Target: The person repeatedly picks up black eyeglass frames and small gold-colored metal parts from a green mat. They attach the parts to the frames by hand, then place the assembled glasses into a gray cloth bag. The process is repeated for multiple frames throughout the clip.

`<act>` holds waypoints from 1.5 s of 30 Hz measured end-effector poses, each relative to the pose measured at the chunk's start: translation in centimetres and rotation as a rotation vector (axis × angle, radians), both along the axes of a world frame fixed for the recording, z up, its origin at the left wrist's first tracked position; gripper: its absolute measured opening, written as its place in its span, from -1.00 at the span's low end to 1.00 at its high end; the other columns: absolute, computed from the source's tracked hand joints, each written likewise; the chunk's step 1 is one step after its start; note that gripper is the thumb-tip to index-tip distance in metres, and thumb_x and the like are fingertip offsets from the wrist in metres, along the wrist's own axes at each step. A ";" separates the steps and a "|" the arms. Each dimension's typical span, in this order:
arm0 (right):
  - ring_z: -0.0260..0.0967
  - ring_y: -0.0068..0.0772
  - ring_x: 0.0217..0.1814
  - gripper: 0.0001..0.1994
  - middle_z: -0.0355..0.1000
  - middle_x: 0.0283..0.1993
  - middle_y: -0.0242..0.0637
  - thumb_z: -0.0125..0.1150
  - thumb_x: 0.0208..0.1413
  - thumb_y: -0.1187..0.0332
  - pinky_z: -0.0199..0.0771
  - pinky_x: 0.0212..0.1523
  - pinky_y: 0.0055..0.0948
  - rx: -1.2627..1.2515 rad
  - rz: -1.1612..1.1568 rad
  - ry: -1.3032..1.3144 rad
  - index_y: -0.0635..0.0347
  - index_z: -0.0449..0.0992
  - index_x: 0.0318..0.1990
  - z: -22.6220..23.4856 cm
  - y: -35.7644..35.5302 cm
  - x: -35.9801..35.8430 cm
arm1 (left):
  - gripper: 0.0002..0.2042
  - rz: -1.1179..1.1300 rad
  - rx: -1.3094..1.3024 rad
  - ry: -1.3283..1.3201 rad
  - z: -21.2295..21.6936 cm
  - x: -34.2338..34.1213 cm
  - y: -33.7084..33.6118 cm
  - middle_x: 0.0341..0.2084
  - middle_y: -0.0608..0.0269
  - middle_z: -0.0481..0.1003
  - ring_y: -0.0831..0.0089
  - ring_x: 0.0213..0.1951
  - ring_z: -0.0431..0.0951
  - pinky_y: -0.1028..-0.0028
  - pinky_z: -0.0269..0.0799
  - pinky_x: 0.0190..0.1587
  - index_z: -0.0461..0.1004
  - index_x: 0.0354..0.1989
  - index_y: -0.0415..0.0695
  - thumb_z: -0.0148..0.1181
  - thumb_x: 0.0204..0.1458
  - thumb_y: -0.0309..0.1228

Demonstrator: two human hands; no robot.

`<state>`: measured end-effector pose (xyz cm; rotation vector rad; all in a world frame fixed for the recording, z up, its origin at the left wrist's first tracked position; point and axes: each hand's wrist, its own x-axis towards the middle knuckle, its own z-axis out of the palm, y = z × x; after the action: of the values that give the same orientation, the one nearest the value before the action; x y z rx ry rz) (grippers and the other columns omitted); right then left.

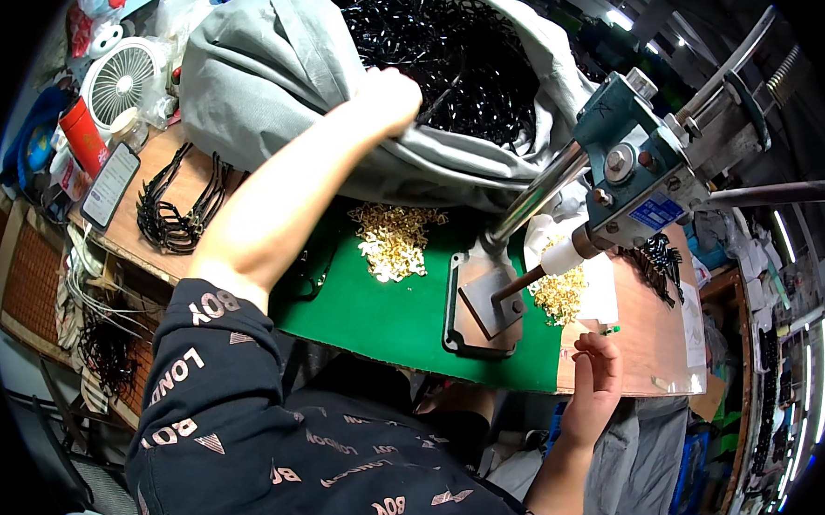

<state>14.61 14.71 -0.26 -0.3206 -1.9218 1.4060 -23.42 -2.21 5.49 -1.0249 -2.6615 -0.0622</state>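
My left hand (390,101) reaches across to the rim of a big grey cloth sack (263,79). It is closed like a fist, its fingertips hidden, so what it holds cannot be made out. Glossy thin black pieces (463,68) fill the sack right beside it. My right hand (598,378) hovers at the table's front edge with fingers loosely curled, thumb apart and nothing visible in it. Between the hands stands a teal hand press (636,162), its rod above a square metal plate (491,305). Small gold-coloured metal pieces (393,242) lie heaped on the green mat (378,320).
Another gold heap (561,292) lies right of the press, near black toothed pieces (657,265). On the left are a bundle of black pieces (179,209), a phone (110,187), a red canister (84,135) and a white fan (125,81). The press's bar (773,194) sticks out rightward.
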 end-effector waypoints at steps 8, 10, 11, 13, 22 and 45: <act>0.33 -0.49 -0.21 -0.81 0.36 -0.21 -0.26 0.09 -0.01 0.61 0.32 -0.17 -0.58 0.213 0.278 -0.137 0.31 0.43 -0.19 -0.1 -2.1 -4.2 | -0.76 -0.535 1.609 -0.529 4.7 3.8 -6.1 -0.44 0.29 0.44 0.63 -0.46 0.38 0.71 0.27 -0.44 0.45 -0.13 -0.25 0.03 0.03 -0.47; 0.28 -0.56 -0.39 -0.82 0.38 -0.29 -0.30 0.14 -0.03 0.59 0.31 -0.32 -0.59 0.298 0.356 -0.154 0.26 0.46 -0.21 -0.8 -3.5 -7.2 | -0.76 -0.671 1.260 -0.655 7.5 9.6 -9.4 -0.49 0.30 0.44 0.64 -0.45 0.38 0.71 0.24 -0.47 0.46 -0.15 -0.24 -0.03 0.03 -0.48; 0.33 -0.41 -0.41 -0.85 0.38 -0.32 -0.24 0.16 -0.04 0.57 0.33 -0.34 -0.53 0.454 0.428 -0.207 0.27 0.45 -0.26 -0.7 -4.4 -8.9 | -0.78 -0.731 1.062 -0.473 6.4 10.9 -10.7 -0.52 0.29 0.45 0.60 -0.46 0.42 0.67 0.29 -0.43 0.48 -0.19 -0.24 0.01 0.00 -0.50; 0.36 -0.20 -0.36 -0.87 0.37 -0.36 -0.17 0.19 -0.09 0.56 0.37 -0.31 -0.39 0.639 0.506 -0.269 0.27 0.42 -0.33 -2.1 -4.7 -11.2 | -0.80 -0.777 0.771 -0.068 3.8 13.3 -10.6 -0.56 0.27 0.47 0.52 -0.49 0.47 0.58 0.37 -0.42 0.51 -0.26 -0.22 0.08 -0.08 -0.51; 0.36 0.02 -0.31 -0.89 0.37 -0.41 -0.04 0.20 -0.16 0.51 0.36 -0.27 -0.19 0.818 0.513 -0.389 0.30 0.42 -0.43 -8.2 -7.2 -18.0 | -0.68 -0.435 0.700 0.302 -5.2 19.4 -11.7 -0.77 0.33 0.25 0.45 -0.73 0.22 0.48 0.15 -0.66 0.51 -0.24 -0.26 0.21 -0.30 -0.63; 0.33 -0.29 -0.45 -0.89 0.34 -0.48 -0.21 0.16 -0.10 0.54 0.37 -0.40 -0.39 0.770 0.566 -0.290 0.26 0.39 -0.38 -4.6 -6.0 -9.3 | -0.23 -0.287 0.239 -0.487 -8.1 21.2 -11.4 0.22 0.00 0.08 0.03 0.27 0.05 0.21 0.05 0.26 0.15 0.21 -0.07 0.33 -0.30 -0.51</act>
<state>5.27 8.73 -4.87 0.4422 -2.7615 0.8345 -2.19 -13.59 -2.66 -1.4472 -2.7882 -0.7591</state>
